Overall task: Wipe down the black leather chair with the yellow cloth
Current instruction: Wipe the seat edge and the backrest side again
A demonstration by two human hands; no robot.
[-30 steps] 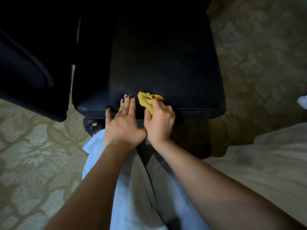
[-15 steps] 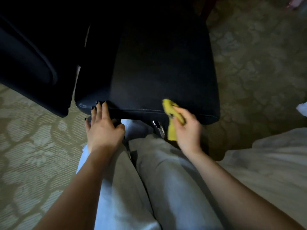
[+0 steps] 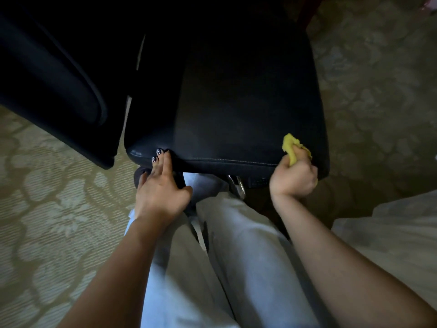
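Head view: your right hand fingers pinch the yellow cloth against the black leather chair seat's front corner; left hand fingers lie pressed together on its edge.

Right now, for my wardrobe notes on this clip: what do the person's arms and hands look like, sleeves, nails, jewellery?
Both forearms are bare up to the frame edge, with no sleeves in view. The left hand has dark, glossy polished nails with tiny pale flecks. The right hand hides its nails from view. No rings, watch or bracelets show on either wrist. Gloves: none.
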